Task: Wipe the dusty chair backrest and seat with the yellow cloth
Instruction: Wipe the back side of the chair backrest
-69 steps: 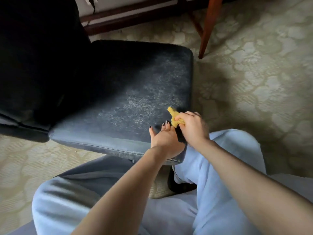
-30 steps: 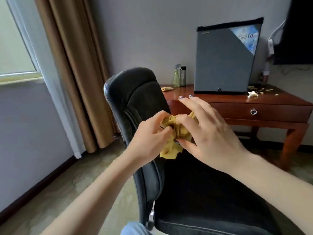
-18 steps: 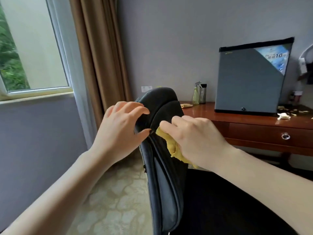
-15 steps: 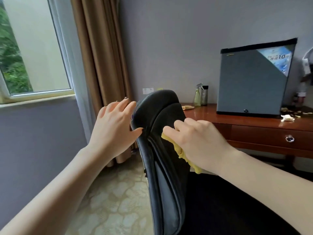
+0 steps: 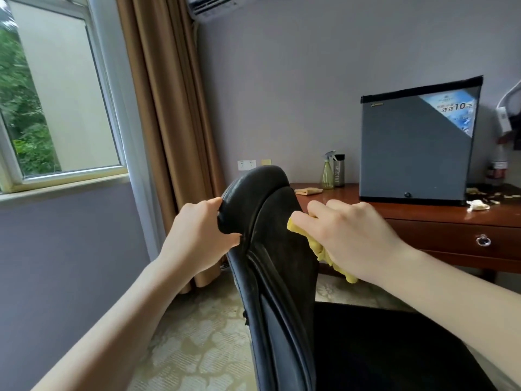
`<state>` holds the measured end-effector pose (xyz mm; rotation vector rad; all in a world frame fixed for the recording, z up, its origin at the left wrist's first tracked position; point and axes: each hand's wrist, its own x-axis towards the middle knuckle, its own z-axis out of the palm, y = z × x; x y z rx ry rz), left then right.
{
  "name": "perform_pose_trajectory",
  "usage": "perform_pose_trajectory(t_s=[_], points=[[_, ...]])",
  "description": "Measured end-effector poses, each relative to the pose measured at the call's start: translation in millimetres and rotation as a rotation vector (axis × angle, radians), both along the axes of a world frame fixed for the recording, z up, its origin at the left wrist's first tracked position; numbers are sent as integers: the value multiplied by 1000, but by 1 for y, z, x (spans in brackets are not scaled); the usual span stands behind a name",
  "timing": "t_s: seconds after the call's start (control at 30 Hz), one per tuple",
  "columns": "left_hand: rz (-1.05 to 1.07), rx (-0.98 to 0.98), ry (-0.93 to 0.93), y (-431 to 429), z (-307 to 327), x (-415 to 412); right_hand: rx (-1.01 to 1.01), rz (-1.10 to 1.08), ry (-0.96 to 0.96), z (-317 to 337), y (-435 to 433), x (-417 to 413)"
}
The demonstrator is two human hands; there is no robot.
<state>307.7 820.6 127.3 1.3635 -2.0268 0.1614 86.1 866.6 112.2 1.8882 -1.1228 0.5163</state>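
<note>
Left hand (image 5: 203,235) grips the top rear edge of the backrest (image 5: 270,249), thumb on the near side and fingers wrapped behind the rim, out of sight. Forearm comes up from lower left, wrist roughly straight. Right hand (image 5: 352,238) is palm-down, fingers bent over the cloth (image 5: 318,246), holding it bunched and pressed to the front face of the backrest just under the top. Right forearm enters from lower right, well above the seat (image 5: 380,348).

Cloth is yellow and crumpled, mostly covered by the hand. One corner pokes out past the fingertips onto the black padding, and a tail hangs below the palm.

Backrest is seen nearly edge-on, tilted slightly, with the top curving left. Its front face runs down to the seat at lower right, bare below the cloth. Seat is dark and partly cut off by the frame.

Open carpet (image 5: 197,348) lies left of the chair, between it and the purple wall under the window (image 5: 56,94). Curtain (image 5: 169,122) hangs behind the backrest, and I can't tell whether they touch. Desk (image 5: 451,218) stands beyond the right hand with a fridge (image 5: 414,148) and a spray bottle (image 5: 328,173) on it. A strip of floor shows between desk and seat.
</note>
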Motion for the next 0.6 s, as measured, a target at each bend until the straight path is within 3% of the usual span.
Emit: perform_pose_trajectory(t_s=[0.27,0.6], points=[[-48,17,-154,28,10,4,32,3,-70,10,-24,5],[-18,-141,-381,39,15,3,31,-65,-259,58,-88,43]])
